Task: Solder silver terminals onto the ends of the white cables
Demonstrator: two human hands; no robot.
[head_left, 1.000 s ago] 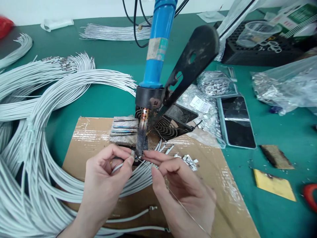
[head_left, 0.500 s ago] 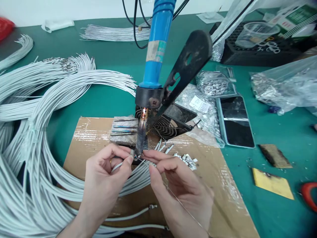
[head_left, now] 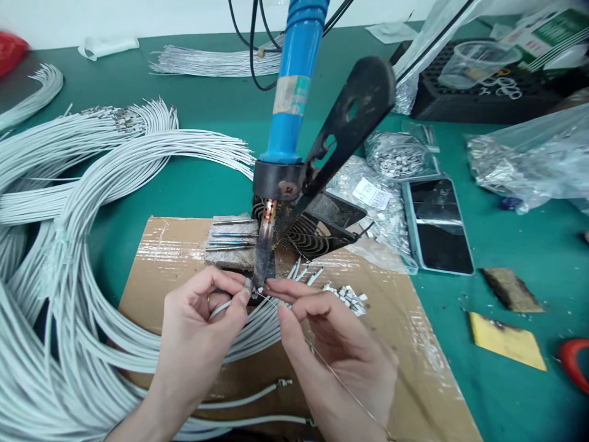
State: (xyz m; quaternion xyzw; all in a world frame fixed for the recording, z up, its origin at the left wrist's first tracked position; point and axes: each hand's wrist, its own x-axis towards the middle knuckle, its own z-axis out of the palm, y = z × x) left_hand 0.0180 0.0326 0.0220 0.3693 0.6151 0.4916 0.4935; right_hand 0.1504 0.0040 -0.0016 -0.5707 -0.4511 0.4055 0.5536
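Note:
A blue soldering iron (head_left: 299, 61) points tip down, clamped in a black metal stand (head_left: 354, 104). Just below its tip, my left hand (head_left: 196, 334) pinches a white cable (head_left: 219, 309) between thumb and fingers, close to the cable's end. From the other side my right hand (head_left: 345, 344) holds a thin solder wire (head_left: 338, 377). The wire's front end reaches the spot where cable end and iron tip come together; fingertips partly hide that spot. Small white metal terminals (head_left: 347, 299) lie in a pile beyond my right fingers.
Thick bundles of white cables (head_left: 78, 258) fill the left side and run under my hands across a cardboard sheet (head_left: 156, 245). A phone (head_left: 437, 227), plastic bags of terminals (head_left: 400, 156) and a yellow sponge (head_left: 506, 341) lie at right. Two finished-looking cable ends (head_left: 280, 384) lie in front.
My left hand has shifted very slightly to the right with the cable, by the iron tip. My right hand and the solder wire stay almost where they were.

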